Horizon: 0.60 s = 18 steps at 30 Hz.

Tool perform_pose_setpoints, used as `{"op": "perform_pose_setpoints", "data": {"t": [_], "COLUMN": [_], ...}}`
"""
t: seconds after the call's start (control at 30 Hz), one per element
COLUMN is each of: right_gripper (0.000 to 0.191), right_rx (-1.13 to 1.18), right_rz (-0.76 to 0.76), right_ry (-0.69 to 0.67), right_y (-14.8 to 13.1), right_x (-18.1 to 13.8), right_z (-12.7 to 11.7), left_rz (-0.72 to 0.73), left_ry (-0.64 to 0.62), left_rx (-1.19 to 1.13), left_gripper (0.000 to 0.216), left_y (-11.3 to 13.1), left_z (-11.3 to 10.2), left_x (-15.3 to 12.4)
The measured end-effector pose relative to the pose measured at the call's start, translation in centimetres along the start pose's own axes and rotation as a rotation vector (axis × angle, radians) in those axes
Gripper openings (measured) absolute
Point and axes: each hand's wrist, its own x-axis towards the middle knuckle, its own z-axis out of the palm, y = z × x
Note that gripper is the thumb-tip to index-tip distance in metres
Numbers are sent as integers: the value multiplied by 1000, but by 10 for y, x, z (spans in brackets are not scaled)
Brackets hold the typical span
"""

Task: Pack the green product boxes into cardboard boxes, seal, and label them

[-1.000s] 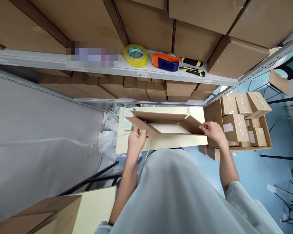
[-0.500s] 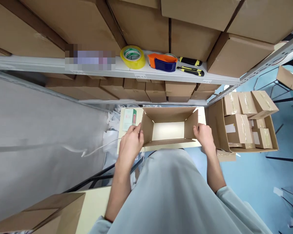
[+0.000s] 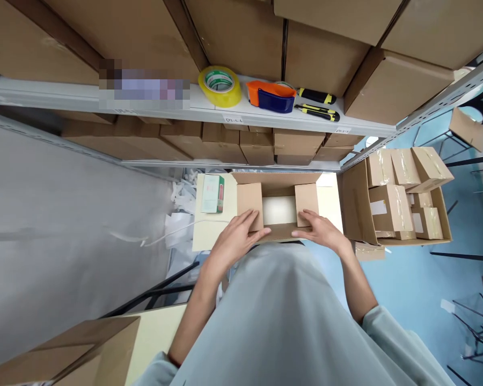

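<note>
A cardboard box [image 3: 279, 185] stands on the cream table [image 3: 329, 206] in front of me, its two short side flaps folded inward. Between those flaps the pale surface under the box shows through. My left hand [image 3: 241, 233] lies with fingers spread on the left flap, thumb reaching along the near edge. On the other side my right hand [image 3: 316, 229] touches the right flap, fingers apart and thumb pointing inward along the near flap. Left of the box lies a small green-and-white carton [image 3: 212, 194].
Above, a metal shelf [image 3: 165, 110] carries yellow tape [image 3: 219, 88], an orange-and-blue tape dispenser [image 3: 271, 97], cutter knives [image 3: 317, 111] and large boxes. At right, an open carton [image 3: 356, 201] holds several taped boxes. A white cable [image 3: 173, 232] runs at left.
Both short side flaps, upright before, are now folded inward. My hands have moved from the box's outer sides toward its middle and opened out flat on the flaps.
</note>
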Motion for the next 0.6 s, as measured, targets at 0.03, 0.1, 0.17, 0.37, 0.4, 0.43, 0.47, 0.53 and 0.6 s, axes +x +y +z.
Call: {"op": "perform_pose_setpoints", "data": {"t": [0.03, 0.1, 0.17, 0.37, 0.4, 0.43, 0.47, 0.53, 0.6], "right_gripper": [80, 97, 94, 49, 52, 59, 71, 100, 123], "right_rx": [53, 144, 198, -25, -93, -150, -193, -223, -199], "right_rz": [-22, -40, -18, 95, 105, 112, 118, 113, 50], "right_ry": [-39, -85, -74, 226, 280, 326, 364, 418, 467], "right_y": [5, 13, 17, 15, 16, 17, 19, 22, 25], "right_x": [-1, -2, -2, 19, 25, 33, 40, 53, 62], "right_z": [-3, -9, -16, -25, -24, -21, -18, -11, -7], "left_rz": [3, 20, 15, -71, -51, -21, 12, 70, 104], "left_ry": [-42, -117, -150, 173, 274, 361, 422, 457, 419], "left_rx": [-12, -27, -26, -19, -21, -25, -33, -51, -55], "left_gripper": [83, 96, 103, 109, 117, 125, 131, 135, 132], "left_y": [-5, -12, -16, 0, 4, 6, 7, 6, 3], "left_z": [0, -2, -4, -5, -4, -1, 1, 4, 4], "left_x": [1, 3, 7, 35, 41, 46, 50, 57, 60]}}
